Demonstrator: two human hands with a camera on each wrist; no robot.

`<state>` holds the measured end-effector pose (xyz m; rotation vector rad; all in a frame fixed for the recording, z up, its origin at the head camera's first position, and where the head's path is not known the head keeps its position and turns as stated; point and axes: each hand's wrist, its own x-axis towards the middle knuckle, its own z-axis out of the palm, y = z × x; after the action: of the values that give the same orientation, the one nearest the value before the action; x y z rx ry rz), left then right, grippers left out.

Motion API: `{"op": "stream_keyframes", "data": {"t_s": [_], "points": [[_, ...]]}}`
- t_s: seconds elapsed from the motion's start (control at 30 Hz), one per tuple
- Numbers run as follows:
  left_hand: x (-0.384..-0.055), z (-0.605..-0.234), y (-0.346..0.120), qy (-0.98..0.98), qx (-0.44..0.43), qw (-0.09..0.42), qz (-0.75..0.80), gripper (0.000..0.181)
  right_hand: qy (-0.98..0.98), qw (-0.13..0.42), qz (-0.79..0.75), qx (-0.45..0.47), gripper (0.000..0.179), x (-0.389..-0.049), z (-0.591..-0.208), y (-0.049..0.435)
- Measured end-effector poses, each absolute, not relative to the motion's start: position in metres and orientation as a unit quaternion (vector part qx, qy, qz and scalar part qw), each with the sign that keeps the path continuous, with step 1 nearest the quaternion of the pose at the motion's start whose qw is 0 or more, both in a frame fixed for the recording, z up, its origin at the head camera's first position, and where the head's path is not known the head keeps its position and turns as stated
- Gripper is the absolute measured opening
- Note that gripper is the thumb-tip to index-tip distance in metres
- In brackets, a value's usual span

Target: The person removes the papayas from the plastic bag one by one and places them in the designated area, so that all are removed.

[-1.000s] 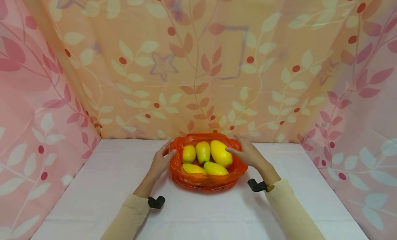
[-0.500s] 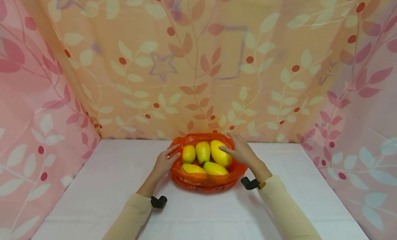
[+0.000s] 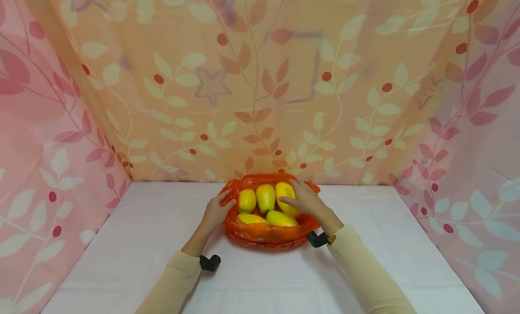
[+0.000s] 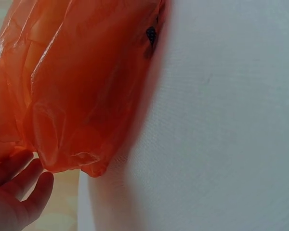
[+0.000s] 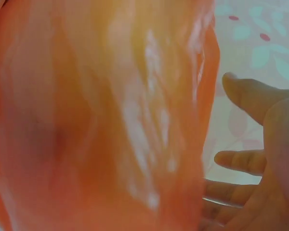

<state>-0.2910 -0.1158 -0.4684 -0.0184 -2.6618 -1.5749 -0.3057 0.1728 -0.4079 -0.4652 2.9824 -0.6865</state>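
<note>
An orange-red plastic bag [image 3: 268,237] stands on the table with its mouth spread wide, and several yellow mangoes lie inside. My left hand [image 3: 215,212] is at the bag's left rim, its fingertips against the plastic. In the left wrist view, the relaxed fingers [image 4: 24,185] reach behind the bag's edge. My right hand [image 3: 306,199] is over the right rim, thumb and fingers spread around the back-right mango [image 3: 284,196] and partly covering it. The right wrist view has the bag wall [image 5: 101,120] in front and the parted thumb and fingers [image 5: 243,162] beside it.
A white cloth covers the table [image 3: 162,201]. Behind it hangs a leaf-patterned curtain [image 3: 260,79], close to the bag's far side. Pink patterned curtains [image 3: 36,169] close off the left and right sides. A black wrist mount [image 3: 318,238] sits on each wrist.
My right hand has moved left and inward from the bag's right rim to over the back-right mango. My left hand has shifted slightly right along the rim. The mangoes stay in place.
</note>
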Motion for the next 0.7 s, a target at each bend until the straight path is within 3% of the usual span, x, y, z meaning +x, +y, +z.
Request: {"op": "stream_keyframes", "data": {"t_s": [0.3, 0.7], "points": [[-0.287, -0.468, -0.116, -0.852, -0.011, 0.083, -0.516, 0.049, 0.981, 0.030, -0.141, -0.132, 0.079, -0.312, -0.416, 0.158], [-0.292, -0.474, -0.119, -0.848, 0.012, 0.056, -0.527, 0.051, 0.987, 0.047, -0.117, -0.102, 0.078, -0.310, -0.421, 0.148]]}}
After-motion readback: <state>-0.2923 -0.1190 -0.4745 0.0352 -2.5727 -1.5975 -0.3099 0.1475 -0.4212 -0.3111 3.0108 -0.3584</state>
